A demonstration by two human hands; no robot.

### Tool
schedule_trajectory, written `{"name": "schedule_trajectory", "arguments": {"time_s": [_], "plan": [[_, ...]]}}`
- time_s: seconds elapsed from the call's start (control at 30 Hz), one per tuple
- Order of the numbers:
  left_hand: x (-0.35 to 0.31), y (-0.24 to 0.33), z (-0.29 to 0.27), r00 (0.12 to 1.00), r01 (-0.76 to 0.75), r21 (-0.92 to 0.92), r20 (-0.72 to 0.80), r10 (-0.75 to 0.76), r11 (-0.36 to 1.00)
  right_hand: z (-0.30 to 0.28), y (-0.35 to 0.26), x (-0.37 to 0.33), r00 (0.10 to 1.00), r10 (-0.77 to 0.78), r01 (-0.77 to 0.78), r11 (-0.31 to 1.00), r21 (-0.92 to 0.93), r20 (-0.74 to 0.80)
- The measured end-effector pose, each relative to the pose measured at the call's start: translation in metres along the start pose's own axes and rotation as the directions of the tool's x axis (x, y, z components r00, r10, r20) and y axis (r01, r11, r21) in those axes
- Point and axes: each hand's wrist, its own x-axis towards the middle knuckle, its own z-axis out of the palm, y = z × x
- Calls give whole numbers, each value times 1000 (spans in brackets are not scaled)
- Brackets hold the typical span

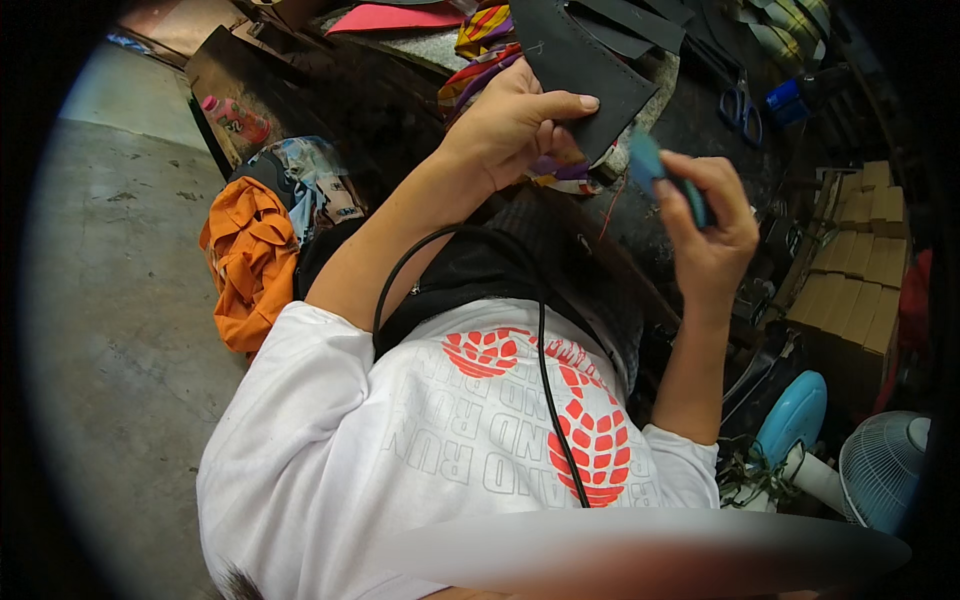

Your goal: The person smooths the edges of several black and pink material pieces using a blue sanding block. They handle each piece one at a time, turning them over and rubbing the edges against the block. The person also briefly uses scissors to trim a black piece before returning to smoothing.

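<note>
My left hand (515, 125) is closed on a flat black leather-like piece (585, 75), thumb on top and fingers curled underneath. A line of stitches or small holes runs along the piece's edge. To the right, apart from the piece, my raised right hand (712, 225) grips a small teal tool (646, 162) between thumb and fingers. Motion smears the tool's tip, so its kind cannot be made out. Beneath the black piece lies a patterned yellow, red and purple cloth (482, 50). A thin reddish thread (608, 208) hangs below the work.
Blue-handled scissors (740, 108) lie on the dark bench at right, near a blue object (788, 102). More black pieces (625, 25) are at the back. Cardboard boxes (850, 260) and a fan (882, 465) stand at right. An orange cloth (250, 265) and pink-capped bottle (235, 120) are at left.
</note>
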Motion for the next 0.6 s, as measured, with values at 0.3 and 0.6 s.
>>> {"name": "schedule_trajectory", "arguments": {"time_s": [0.3, 0.6], "plan": [[10, -5, -7, 999, -29, -27, 38, 30, 999, 12, -4, -9, 990, -141, 144, 977, -158, 30], [-5, 19, -18, 935, -40, 966, -55, 351, 257, -31, 13, 0, 988, 48, -55, 998, -44, -147]]}}
